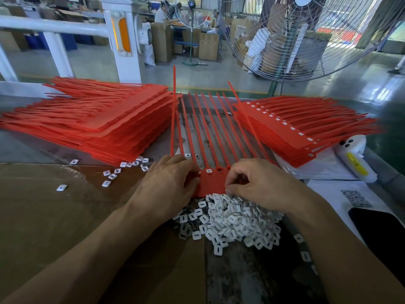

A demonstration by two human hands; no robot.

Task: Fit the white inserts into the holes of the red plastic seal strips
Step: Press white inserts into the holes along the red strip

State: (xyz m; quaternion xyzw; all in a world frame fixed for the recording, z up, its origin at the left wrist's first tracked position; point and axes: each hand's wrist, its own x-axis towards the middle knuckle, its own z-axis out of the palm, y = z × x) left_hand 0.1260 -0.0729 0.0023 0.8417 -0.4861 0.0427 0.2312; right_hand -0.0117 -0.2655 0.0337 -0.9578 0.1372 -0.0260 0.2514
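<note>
Head view: red seal strip sheet (213, 183) flat on table, between both hands, above white insert pile (232, 218). Left hand (168, 185) fingers curled over sheet's left edge, fingertips hidden. Right hand (260, 183) fingers bent onto right edge; any pinched insert hidden.

Both hands' fingers (235, 172) hide strip's (211, 183) end holes; phone (381, 227) cut by right edge.

2 hands (168, 185) are seen on 1 red seal sheet (211, 183), from which about 10 tails are fanned out. 2 stacks of red strips are counted, 1 at the left (105, 121) and 1 at the right (291, 132). 1 heap of white inserts (236, 220), too many to count, and 1 fan (306, 34) are seen.
</note>
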